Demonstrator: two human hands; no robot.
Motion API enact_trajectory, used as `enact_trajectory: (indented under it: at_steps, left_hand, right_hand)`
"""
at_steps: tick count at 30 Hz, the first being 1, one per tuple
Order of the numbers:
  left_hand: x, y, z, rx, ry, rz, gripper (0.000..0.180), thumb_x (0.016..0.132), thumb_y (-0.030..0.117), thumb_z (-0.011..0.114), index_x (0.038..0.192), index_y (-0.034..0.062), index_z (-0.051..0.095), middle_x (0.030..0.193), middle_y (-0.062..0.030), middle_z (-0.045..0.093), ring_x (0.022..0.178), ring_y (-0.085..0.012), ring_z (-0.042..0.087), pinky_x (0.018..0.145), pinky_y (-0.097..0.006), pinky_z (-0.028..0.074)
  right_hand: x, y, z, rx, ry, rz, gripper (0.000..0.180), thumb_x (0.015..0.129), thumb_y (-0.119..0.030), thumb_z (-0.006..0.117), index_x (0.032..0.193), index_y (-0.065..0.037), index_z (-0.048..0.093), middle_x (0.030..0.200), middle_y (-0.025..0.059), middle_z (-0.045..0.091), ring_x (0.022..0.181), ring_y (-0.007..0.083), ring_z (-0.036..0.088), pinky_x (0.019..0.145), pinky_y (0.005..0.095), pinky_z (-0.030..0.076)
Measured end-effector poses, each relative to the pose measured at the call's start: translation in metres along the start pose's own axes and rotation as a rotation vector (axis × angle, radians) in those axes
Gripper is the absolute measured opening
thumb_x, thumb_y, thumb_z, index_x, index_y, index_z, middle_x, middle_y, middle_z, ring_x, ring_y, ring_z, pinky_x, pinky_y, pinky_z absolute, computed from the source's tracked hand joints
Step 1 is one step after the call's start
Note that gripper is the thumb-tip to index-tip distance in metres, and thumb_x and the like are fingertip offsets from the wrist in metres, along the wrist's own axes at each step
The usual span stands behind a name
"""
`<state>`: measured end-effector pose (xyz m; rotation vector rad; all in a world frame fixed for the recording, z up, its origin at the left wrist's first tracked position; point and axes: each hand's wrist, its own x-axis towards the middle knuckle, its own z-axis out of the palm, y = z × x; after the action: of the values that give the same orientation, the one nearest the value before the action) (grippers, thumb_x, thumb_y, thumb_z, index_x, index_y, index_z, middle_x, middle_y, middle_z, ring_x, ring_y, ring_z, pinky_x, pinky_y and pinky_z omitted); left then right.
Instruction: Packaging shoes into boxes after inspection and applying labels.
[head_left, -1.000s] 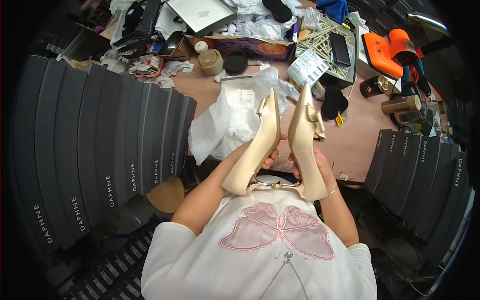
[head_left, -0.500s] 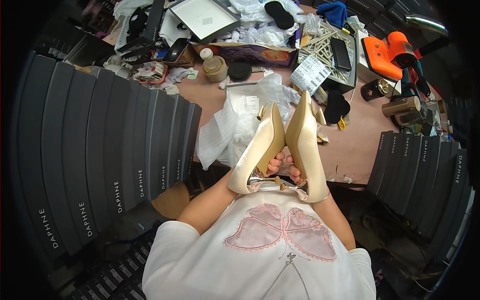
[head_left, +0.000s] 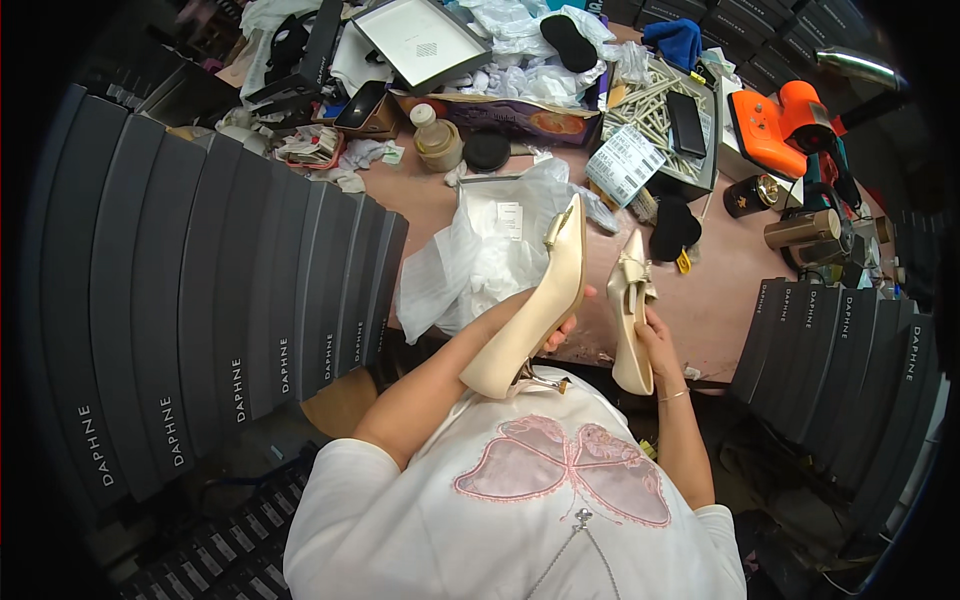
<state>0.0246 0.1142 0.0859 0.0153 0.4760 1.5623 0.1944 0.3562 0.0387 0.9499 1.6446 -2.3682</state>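
Left grip mostly hidden
I see right fingers clasping a cream shoe; left fingers, largely behind the matching shoe, grip that.

Left shoe and right shoe: 2 raised obstacles, narrow gap between, counter showing through. Widest free patch: bare counter beyond and right of right shoe, ending at dark box stack. Left side: taller box row blocks sideways passage; white tissue spreads beside left shoe. Far side crowded: bottle, black disc, stick-filled box, brown flask in way.
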Motion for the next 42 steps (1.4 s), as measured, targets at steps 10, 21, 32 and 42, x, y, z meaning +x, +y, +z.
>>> enact_trajectory:
  at_steps: [10, 21, 32, 42]
  left_hand:
    - [0.000, 0.018, 0.026, 0.290, 0.465, 0.327, 0.046, 0.096, 0.031, 0.052, 0.133, 0.0087, 0.039, 0.087, -0.0081, 0.059, 0.067, -0.0154, 0.061, 0.053, -0.026, 0.050]
    - [-0.005, 0.029, 0.048, 0.436, 0.516, 0.433, 0.062, 0.091, 0.036, 0.059, 0.140, 0.0107, 0.031, 0.132, -0.0040, 0.045, 0.120, -0.0162, 0.043, 0.097, -0.041, 0.037]
    - [-0.004, 0.031, 0.051, 0.356, 0.541, 0.454, 0.083, 0.085, 0.029, 0.069, 0.147, 0.0091, 0.017, 0.139, -0.0128, 0.036, 0.121, -0.0221, 0.044, 0.097, -0.039, 0.040]
    - [-0.054, 0.018, -0.022, 0.049, 0.804, 0.714, 0.039, 0.092, 0.012, 0.050, 0.129, 0.0050, 0.039, 0.108, -0.0157, 0.058, 0.089, -0.0282, 0.065, 0.073, -0.039, 0.056]
  right_hand:
    - [-0.067, -0.106, 0.117, -0.375, -0.230, -0.399, 0.087, 0.080, -0.026, 0.074, 0.146, -0.002, 0.022, 0.130, 0.0205, 0.049, 0.118, 0.0280, 0.051, 0.099, 0.0382, 0.040]
    - [-0.031, -0.098, 0.103, 0.644, -0.536, 0.176, 0.045, 0.094, -0.017, 0.040, 0.134, 0.002, 0.039, 0.106, 0.0182, 0.059, 0.085, 0.0251, 0.064, 0.073, 0.0358, 0.054]
    - [-0.015, -0.064, 0.108, 0.654, -0.531, 0.213, 0.048, 0.094, -0.018, 0.043, 0.138, -0.001, 0.035, 0.109, 0.0169, 0.059, 0.088, 0.0254, 0.062, 0.072, 0.0330, 0.056]
    - [0.086, -0.082, 0.100, -0.689, -0.050, -0.488, 0.058, 0.085, -0.021, 0.065, 0.133, 0.003, 0.043, 0.117, 0.0190, 0.056, 0.103, 0.0275, 0.057, 0.087, 0.0339, 0.047]
